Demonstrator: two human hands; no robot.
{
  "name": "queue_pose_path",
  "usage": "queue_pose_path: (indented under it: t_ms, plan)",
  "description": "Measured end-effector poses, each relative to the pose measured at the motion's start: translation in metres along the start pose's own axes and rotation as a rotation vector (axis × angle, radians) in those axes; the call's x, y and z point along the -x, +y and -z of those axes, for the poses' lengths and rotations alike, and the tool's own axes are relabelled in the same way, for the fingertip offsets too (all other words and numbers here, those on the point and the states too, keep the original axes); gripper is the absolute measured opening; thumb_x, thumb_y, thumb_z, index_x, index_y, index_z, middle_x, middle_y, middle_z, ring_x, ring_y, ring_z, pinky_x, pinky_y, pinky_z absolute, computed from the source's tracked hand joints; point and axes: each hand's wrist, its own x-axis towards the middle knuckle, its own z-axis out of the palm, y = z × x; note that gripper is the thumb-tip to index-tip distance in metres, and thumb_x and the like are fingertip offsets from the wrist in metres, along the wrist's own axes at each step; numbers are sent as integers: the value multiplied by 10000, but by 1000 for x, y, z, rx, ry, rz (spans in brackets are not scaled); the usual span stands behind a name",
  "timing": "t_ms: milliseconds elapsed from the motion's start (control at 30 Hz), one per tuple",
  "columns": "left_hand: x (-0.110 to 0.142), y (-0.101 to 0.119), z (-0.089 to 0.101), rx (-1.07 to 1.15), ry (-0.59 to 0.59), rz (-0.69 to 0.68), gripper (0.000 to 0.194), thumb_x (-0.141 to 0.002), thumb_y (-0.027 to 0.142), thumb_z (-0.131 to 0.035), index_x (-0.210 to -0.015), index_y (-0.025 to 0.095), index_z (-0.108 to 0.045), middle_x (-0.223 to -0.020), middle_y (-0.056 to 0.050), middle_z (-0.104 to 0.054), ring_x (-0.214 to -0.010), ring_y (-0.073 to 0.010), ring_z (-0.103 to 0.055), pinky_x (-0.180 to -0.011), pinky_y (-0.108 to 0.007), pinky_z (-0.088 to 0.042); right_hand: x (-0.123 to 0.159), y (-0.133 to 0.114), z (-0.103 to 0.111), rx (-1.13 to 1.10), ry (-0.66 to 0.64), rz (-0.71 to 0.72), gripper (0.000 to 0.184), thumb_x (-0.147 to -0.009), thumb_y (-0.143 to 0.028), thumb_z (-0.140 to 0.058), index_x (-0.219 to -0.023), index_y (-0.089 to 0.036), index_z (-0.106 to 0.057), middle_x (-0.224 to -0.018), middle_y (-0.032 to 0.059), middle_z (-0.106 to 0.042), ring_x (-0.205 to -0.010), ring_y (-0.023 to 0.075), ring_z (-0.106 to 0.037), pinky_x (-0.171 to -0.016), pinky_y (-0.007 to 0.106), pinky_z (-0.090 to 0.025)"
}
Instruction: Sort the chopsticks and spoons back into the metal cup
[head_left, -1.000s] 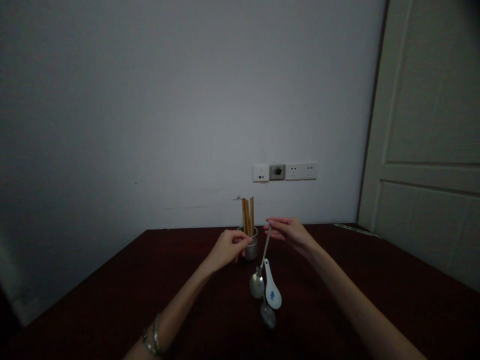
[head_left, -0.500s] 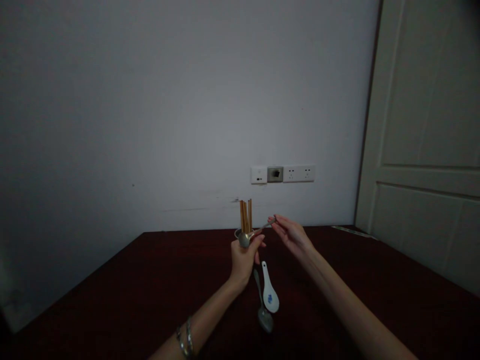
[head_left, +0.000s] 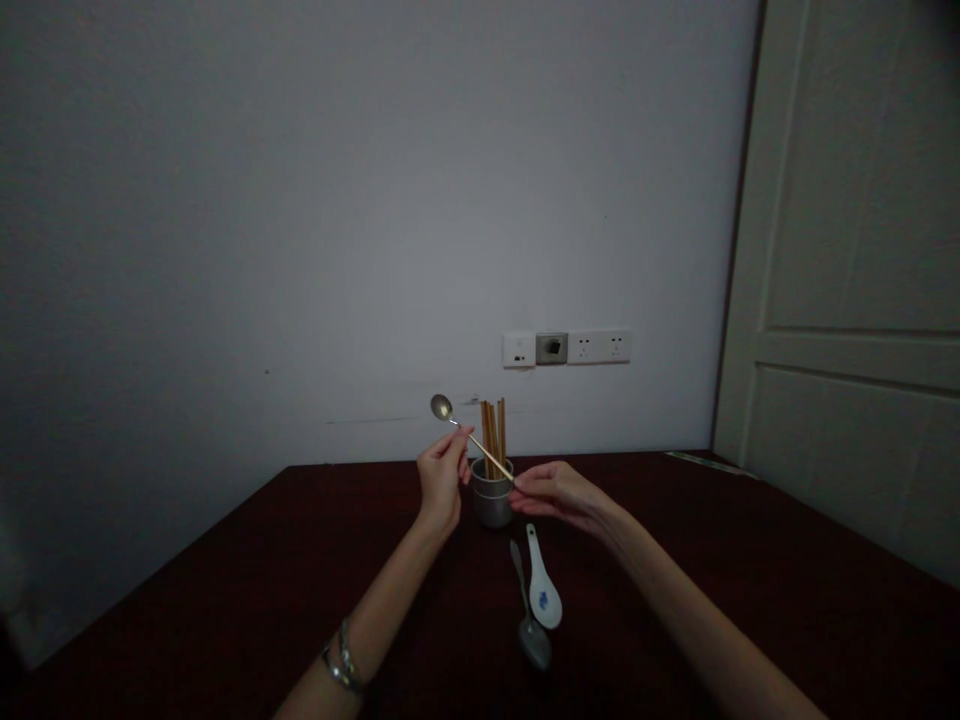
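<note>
A long-handled metal spoon point(head_left: 482, 447) is held slanting in the air, its bowl up at the left. My left hand point(head_left: 444, 472) pinches its handle just below the bowl, while the fingers of my right hand point(head_left: 556, 494) close on the handle's lower end. Just behind the spoon stands a grey metal cup point(head_left: 493, 507) with several wooden chopsticks point(head_left: 493, 438) upright in it. Nearer to me on the table lie a white ceramic spoon point(head_left: 544, 590) with a blue mark and, at its left, another metal spoon point(head_left: 533, 640).
The dark red table point(head_left: 300, 580) reaches back to a pale wall point(head_left: 375, 250). Wall sockets point(head_left: 600, 347) sit above its back edge. A panelled door point(head_left: 855, 300) stands at the right, and a thin flat strip point(head_left: 712, 464) lies at the table's back right.
The long-handled spoon has swung from bowl-down to bowl-up at the left. My left hand came from beside the cup and took hold of it near the bowl; my right hand has lowered its end.
</note>
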Motion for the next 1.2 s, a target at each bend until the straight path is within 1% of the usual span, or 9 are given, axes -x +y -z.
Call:
queue_pose_path:
  t_ms: [133,267,367,467,600,767,933,1033,1200]
  plan:
    - [-8,-3,10,-125,-128,82,467,-602,458,-655,-869,75,-656,-428,77,-339,-368,-20,-276,-327,-154,-186,0,14,-28,138,-149,-43,206,-603,-207,-721,-710,-64,-619,-701,107,-684,-618,155,-661,-564,195,-545]
    - [-8,-7,11,-210,-248,176,458,-580,450,-668,-827,64,-660,-424,67,-371,-357,-17,-277,-330,-158,-185,-2,24,-49,191,-185,-61,234,-568,-239,-736,-667,-75,-603,-650,82,-678,-580,145,-655,-545,202,-541]
    - [-10,-7,13,-274,-295,204,426,-557,428,-690,-775,63,-654,-412,61,-393,-345,-20,-294,-332,-163,-192,-5,30,-51,207,-171,-72,246,-545,-245,-748,-638,-84,-587,-624,69,-673,-567,143,-652,-532,205,-540]
    - [-15,-5,16,-296,-268,191,386,-549,405,-700,-741,74,-647,-406,61,-404,-340,-21,-297,-331,-161,-193,-9,29,-41,241,-168,-62,252,-547,-253,-748,-668,-84,-606,-633,64,-675,-574,141,-652,-533,204,-541]
    - [-34,2,17,-305,-191,119,348,-552,375,-699,-726,78,-649,-477,20,-508,-342,-20,-315,-324,-167,-196,-13,15,-6,273,-135,-3,272,-632,-301,-693,-776,-76,-644,-707,88,-684,-610,133,-655,-561,192,-540]
    - [-79,5,6,-383,-154,11,290,-559,324,-691,-715,81,-661,-569,-23,-584,-353,-31,-364,-323,-175,-231,-20,9,69,161,221,78,209,-670,-282,-674,-708,-81,-631,-662,106,-678,-557,129,-642,-512,190,-535]
    - [-112,-12,-7,-533,-203,-14,208,-602,260,-657,-701,78,-665,-600,-55,-619,-347,-36,-372,-317,-172,-231,-25,37,136,38,515,55,109,-676,-188,-663,-665,-100,-601,-586,100,-660,-523,151,-637,-513,228,-546]
    - [-120,-27,-9,-618,-223,6,183,-618,242,-644,-682,72,-663,-608,-66,-625,-342,-33,-371,-316,-167,-229,-25,58,159,-38,585,38,95,-682,-165,-651,-678,-90,-593,-581,110,-658,-526,157,-639,-523,230,-549]
    - [-127,-45,-6,-763,-236,48,176,-643,236,-625,-701,74,-662,-593,-48,-615,-353,-38,-393,-314,-158,-234,-24,81,179,-131,609,13,130,-680,-158,-658,-741,-63,-593,-618,128,-668,-555,171,-648,-575,256,-560]
